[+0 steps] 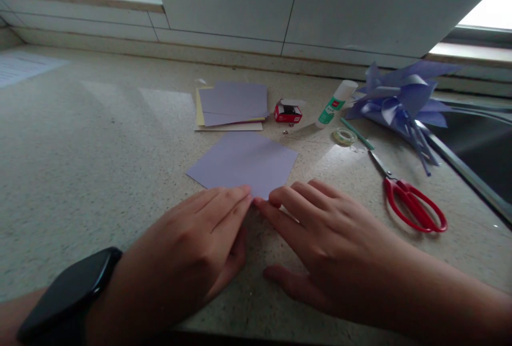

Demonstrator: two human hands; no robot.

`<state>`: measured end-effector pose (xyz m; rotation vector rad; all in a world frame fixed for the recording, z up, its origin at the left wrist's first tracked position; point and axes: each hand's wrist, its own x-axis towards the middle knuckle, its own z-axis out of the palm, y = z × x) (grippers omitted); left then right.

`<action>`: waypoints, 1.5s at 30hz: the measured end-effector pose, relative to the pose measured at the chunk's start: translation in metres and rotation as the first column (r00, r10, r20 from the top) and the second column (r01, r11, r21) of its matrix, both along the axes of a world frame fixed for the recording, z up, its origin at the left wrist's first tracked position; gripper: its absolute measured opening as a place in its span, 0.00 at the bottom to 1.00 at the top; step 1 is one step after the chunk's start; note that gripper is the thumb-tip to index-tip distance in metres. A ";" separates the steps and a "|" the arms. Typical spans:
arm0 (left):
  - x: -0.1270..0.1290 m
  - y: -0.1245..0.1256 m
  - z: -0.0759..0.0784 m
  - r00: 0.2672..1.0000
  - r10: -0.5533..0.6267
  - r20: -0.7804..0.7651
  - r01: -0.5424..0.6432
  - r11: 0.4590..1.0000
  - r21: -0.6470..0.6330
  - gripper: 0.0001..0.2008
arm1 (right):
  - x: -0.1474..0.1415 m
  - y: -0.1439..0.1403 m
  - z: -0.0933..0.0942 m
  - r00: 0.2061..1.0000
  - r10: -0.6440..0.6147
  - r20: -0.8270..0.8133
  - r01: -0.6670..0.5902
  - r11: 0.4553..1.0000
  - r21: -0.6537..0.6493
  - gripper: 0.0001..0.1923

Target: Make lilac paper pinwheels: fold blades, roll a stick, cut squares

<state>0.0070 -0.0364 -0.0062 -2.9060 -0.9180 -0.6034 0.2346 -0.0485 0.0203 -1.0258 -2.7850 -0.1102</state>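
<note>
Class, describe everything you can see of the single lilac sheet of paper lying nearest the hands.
The single lilac sheet of paper is a plain, matte, four-sided sheet, lying flat on the speckled beige stone counter with one corner turned toward the person. No print or marks show. Its near corner lies under the fingertips of the left hand and the right hand, which meet there and press on it. Whether that corner is folded cannot be told. It lies apart from the paper stack behind it.
</note>
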 end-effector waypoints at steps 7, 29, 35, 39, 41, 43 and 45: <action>-0.002 0.008 0.002 0.974 0.204 -0.099 -0.204 0.979 0.010 0.29 | 0.002 0.004 -0.002 0.999 -0.034 0.007 0.034 0.996 -0.078 0.31; 0.003 0.010 -0.001 0.963 0.212 -0.166 -0.223 0.974 -0.049 0.32 | -0.005 0.018 -0.011 0.994 -0.112 0.013 0.113 0.988 -0.104 0.45; 0.003 0.009 -0.002 0.970 0.203 -0.135 -0.213 0.975 -0.059 0.32 | -0.009 0.024 -0.013 0.990 -0.141 0.018 0.142 0.979 -0.143 0.47; 0.002 0.009 -0.002 0.975 0.196 -0.100 -0.203 0.977 -0.058 0.31 | -0.009 0.027 -0.017 0.990 -0.144 -0.003 0.142 0.980 -0.136 0.50; 0.002 0.008 0.000 0.978 0.194 -0.082 -0.199 0.978 -0.063 0.30 | -0.009 0.029 -0.019 0.989 -0.151 0.004 0.149 0.978 -0.147 0.51; 0.002 0.006 0.002 0.978 0.199 -0.069 -0.202 0.978 -0.047 0.27 | -0.009 0.031 -0.020 0.988 -0.156 0.015 0.156 0.974 -0.165 0.52; 0.003 0.004 0.005 0.978 0.194 -0.071 -0.195 0.981 -0.010 0.26 | -0.010 0.032 -0.020 0.987 -0.160 0.019 0.161 0.970 -0.180 0.53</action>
